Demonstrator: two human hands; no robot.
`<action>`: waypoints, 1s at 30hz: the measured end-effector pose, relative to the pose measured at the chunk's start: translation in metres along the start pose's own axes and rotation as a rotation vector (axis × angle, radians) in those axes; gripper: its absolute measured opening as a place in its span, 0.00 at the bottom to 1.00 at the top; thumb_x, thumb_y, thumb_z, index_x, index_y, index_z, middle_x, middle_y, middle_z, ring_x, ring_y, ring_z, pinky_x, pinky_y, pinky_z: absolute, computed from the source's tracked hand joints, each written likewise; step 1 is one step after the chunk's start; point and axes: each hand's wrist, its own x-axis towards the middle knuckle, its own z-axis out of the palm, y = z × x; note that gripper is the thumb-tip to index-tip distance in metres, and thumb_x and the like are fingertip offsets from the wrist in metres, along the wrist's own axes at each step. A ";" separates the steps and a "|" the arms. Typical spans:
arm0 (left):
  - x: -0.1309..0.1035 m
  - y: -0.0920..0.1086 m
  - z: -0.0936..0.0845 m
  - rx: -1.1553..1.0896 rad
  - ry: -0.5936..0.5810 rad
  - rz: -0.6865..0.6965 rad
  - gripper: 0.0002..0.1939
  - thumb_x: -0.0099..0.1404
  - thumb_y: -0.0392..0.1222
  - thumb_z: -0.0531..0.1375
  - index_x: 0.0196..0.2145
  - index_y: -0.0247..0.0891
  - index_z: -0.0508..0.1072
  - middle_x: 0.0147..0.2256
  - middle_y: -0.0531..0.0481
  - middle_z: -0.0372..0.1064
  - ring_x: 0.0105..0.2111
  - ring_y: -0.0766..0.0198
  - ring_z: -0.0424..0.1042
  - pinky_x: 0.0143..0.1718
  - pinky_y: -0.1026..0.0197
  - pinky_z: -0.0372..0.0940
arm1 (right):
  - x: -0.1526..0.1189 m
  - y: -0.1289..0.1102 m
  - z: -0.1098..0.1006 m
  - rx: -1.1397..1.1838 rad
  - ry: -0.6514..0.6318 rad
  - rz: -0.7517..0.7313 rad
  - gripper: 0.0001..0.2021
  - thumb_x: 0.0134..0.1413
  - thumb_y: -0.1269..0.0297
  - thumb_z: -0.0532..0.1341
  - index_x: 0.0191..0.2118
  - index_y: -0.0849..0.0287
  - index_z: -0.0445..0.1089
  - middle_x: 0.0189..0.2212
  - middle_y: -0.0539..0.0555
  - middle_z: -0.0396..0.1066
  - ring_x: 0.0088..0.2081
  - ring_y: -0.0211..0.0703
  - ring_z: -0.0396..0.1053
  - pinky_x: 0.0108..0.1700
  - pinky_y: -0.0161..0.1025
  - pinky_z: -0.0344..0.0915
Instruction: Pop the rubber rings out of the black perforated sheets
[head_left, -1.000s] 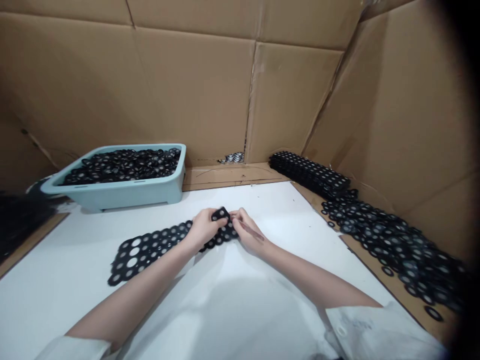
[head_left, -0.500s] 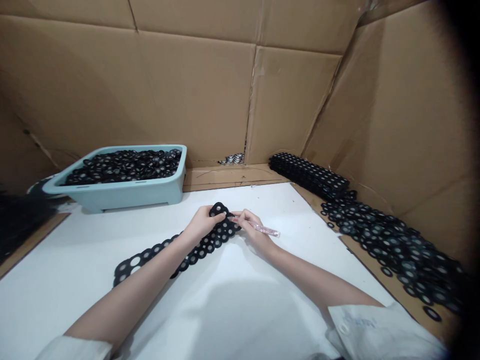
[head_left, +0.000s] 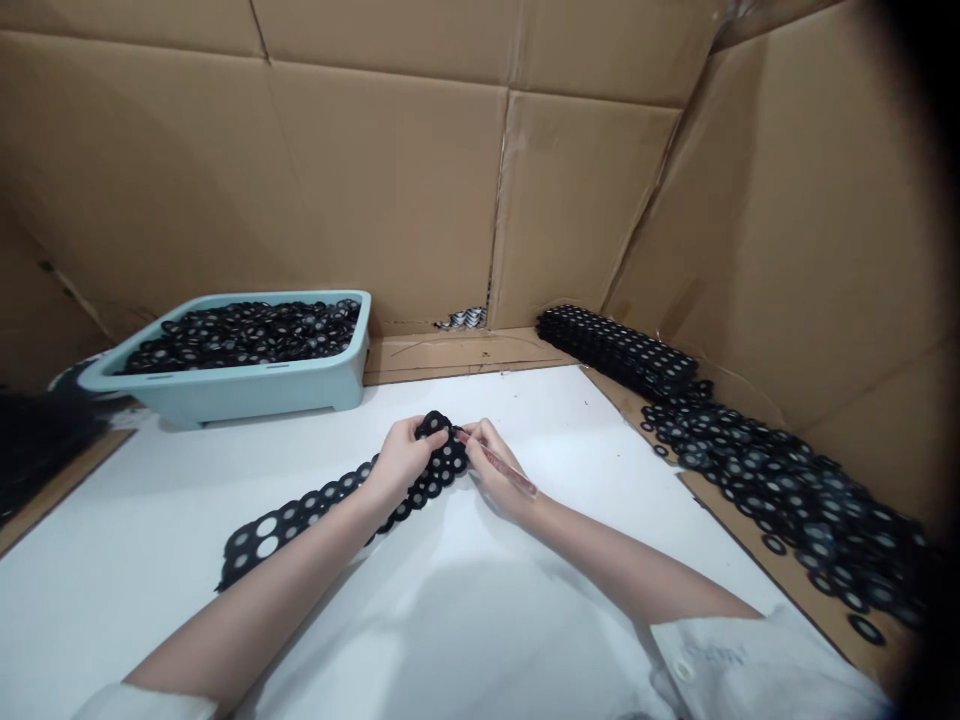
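Observation:
A black strip of joined rings (head_left: pixel 315 505) with rows of round holes lies slantwise over the white tabletop. My left hand (head_left: pixel 405 452) grips its far end, thumb on top. My right hand (head_left: pixel 495 465) is closed around a slim, reddish see-through pen-like tool (head_left: pixel 504 468), whose tip meets the strip's far end beside my left thumb. The tool's back end points toward my right wrist. Part of the strip is hidden under my left hand and forearm.
A light blue plastic basin (head_left: pixel 247 395) full of loose black rings stands at the back left. Along the right cardboard edge lie a stack of perforated black strips (head_left: pixel 619 350) and a heap of black rings (head_left: pixel 795 485). Cardboard walls (head_left: pixel 390 190) enclose the white table (head_left: pixel 480 620).
The tool in my right hand has swung, its back end now lower and closer to my wrist. My left hand and the strip's far end have shifted slightly left.

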 end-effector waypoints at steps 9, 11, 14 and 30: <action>-0.003 -0.005 0.003 0.336 -0.028 0.073 0.12 0.53 0.46 0.54 0.32 0.36 0.69 0.33 0.48 0.70 0.35 0.55 0.68 0.34 0.58 0.60 | 0.008 0.003 -0.002 -0.140 0.076 0.055 0.07 0.55 0.62 0.49 0.29 0.56 0.57 0.34 0.49 0.62 0.37 0.39 0.61 0.39 0.37 0.55; 0.000 -0.005 0.003 0.407 -0.008 0.114 0.10 0.50 0.43 0.56 0.30 0.37 0.68 0.32 0.48 0.69 0.35 0.55 0.67 0.35 0.58 0.58 | 0.009 0.002 -0.004 -0.097 0.097 0.089 0.05 0.53 0.63 0.50 0.30 0.56 0.57 0.36 0.49 0.62 0.39 0.40 0.61 0.41 0.37 0.56; 0.001 -0.005 0.004 0.460 0.032 0.158 0.07 0.50 0.43 0.55 0.26 0.38 0.66 0.29 0.49 0.67 0.34 0.55 0.65 0.35 0.58 0.57 | 0.006 -0.003 -0.007 -0.051 0.143 0.047 0.03 0.50 0.67 0.51 0.33 0.55 0.58 0.40 0.50 0.61 0.42 0.41 0.60 0.43 0.38 0.56; -0.010 -0.009 0.016 0.693 0.112 0.408 0.17 0.57 0.51 0.52 0.17 0.38 0.60 0.23 0.51 0.62 0.31 0.60 0.61 0.35 0.58 0.51 | -0.004 -0.008 -0.010 -0.482 -0.052 -0.331 0.11 0.52 0.73 0.46 0.30 0.55 0.64 0.28 0.52 0.65 0.32 0.43 0.62 0.42 0.43 0.53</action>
